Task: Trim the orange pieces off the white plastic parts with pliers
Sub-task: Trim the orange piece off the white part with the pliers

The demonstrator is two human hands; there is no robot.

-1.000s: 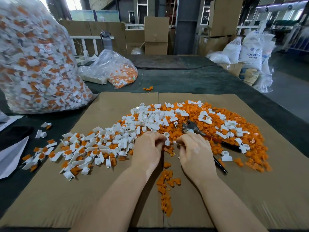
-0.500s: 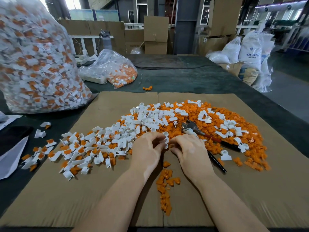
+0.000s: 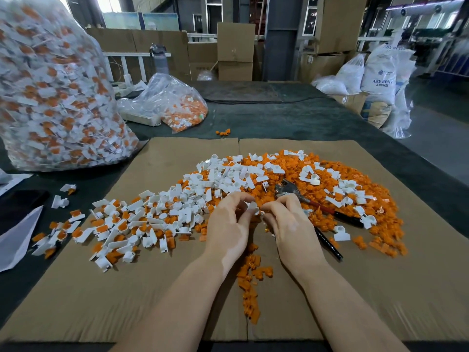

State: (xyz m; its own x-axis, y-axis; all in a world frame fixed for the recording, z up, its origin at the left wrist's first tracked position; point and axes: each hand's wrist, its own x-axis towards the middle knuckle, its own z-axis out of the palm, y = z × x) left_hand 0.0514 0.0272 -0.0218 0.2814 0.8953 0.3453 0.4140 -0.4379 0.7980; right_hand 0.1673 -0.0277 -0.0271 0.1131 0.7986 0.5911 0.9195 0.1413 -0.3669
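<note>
a person's left hand (image 3: 229, 226) and right hand (image 3: 289, 224) are meeting over a cardboard sheet (image 3: 152, 301), both pinching one small white plastic part (image 3: 253, 207) between their curled fingertips. the part is sitting right in the gap where the two hands touch, raised just above the litter of pieces below. the pliers (image 3: 312, 201) are lying on the sheet just beyond and to the right of the right hand, untouched by either hand, their metal head near the right knuckles and their red and black handles running off to the right; one black handle is showing just beside the right wrist. ahead of both hands and spreading to the right, a wide heap of orange pieces (image 3: 330, 174) is covering the cardboard, with loose white parts scattered on it. to the left of the left hand, a drift of white parts with orange pieces still attached (image 3: 121, 224) is trailing off toward the sheet's edge. a thin line of orange offcuts (image 3: 250, 278) is lying between the two forearms. well beyond the left hand, a large clear bag of untrimmed parts (image 3: 55, 97) is standing on the dark table (image 3: 304, 118), and a smaller clear bag (image 3: 175, 105) is slumping farther back.
</note>
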